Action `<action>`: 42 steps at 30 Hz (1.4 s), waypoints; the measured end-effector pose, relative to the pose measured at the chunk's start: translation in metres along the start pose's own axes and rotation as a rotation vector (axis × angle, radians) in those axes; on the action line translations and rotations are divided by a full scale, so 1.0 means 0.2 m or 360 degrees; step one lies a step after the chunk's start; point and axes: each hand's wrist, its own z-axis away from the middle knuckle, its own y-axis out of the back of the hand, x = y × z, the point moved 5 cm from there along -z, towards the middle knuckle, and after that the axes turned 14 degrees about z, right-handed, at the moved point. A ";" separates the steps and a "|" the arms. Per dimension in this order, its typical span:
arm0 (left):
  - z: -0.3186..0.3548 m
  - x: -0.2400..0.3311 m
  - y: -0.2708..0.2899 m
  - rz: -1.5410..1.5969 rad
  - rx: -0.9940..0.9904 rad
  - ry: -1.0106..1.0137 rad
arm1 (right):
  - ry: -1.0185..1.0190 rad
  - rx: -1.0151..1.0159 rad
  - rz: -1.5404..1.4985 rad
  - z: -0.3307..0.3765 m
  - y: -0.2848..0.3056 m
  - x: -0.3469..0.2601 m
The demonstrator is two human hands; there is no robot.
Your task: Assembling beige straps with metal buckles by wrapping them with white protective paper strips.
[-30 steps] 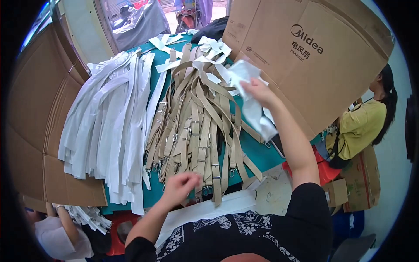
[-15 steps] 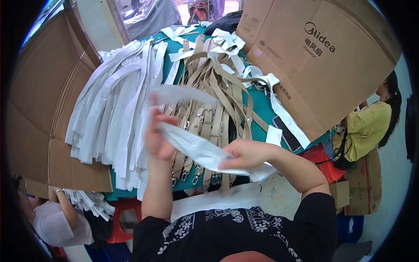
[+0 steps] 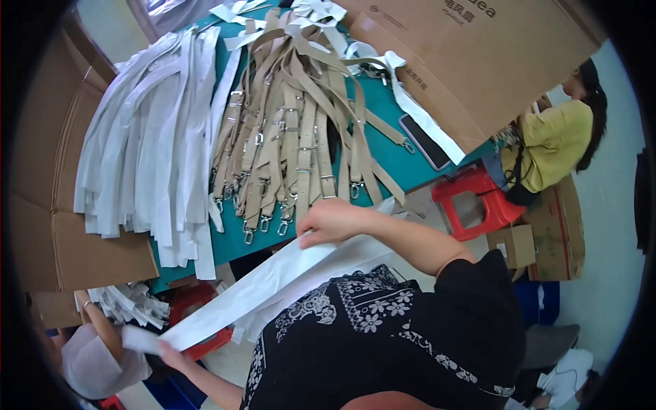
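A long strip of thin white wrapping material (image 3: 236, 295) stretches slantwise across my front, below the table edge. My left hand (image 3: 174, 357) is closed on its lower left end, low at the left. Higher up, near the table's front edge, my right hand (image 3: 331, 222) pinches the strip, and more white material hangs behind it. Just beyond that hand lies a bundle of beige straps (image 3: 304, 137) with metal buckles and snap hooks. Left of the straps, a thick row of white strips (image 3: 147, 143) hangs over the table edge.
On the green tabletop (image 3: 383, 109) a phone (image 3: 425, 142) lies at the right beside a white strip. Cardboard sheets stand left (image 3: 41, 171) and right (image 3: 478, 68). One person in yellow (image 3: 560, 140) sits right, near a red stool (image 3: 471, 205); another person (image 3: 102, 362) works lower left.
My left hand has swung down and left from above the table, drawing the strip out long. My right hand has moved left and slightly up, still on the strip. The view has shifted.
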 end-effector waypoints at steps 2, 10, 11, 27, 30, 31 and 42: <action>-0.07 -0.27 0.12 -0.2099 -0.1011 -0.0716 | -0.0040 -0.0010 0.0224 0.00 0.02 -0.06; 1.43 0.45 -1.58 -0.0572 -0.2795 0.0000 | 0.0574 -0.0140 0.1239 -0.14 -0.13 -0.55; 1.59 0.46 -1.67 -0.0808 -0.3041 -0.0016 | 0.0690 -0.0180 0.1345 -0.15 -0.18 -0.61; 1.05 0.21 -1.27 -0.0480 -0.1974 0.0447 | 0.0924 0.1230 0.0574 -0.28 -0.11 -0.41; 0.97 0.23 -1.18 -0.0422 -0.1745 0.0083 | 0.0362 0.1084 0.0747 -0.50 0.05 -0.27; 0.97 0.22 -1.22 -0.0730 -0.1818 -0.0200 | 0.0264 0.1096 0.0724 -0.55 0.07 -0.22; 1.14 0.11 -1.63 -0.0898 -0.1761 -0.1030 | -0.0404 0.0333 -0.1190 -0.25 -0.30 -0.05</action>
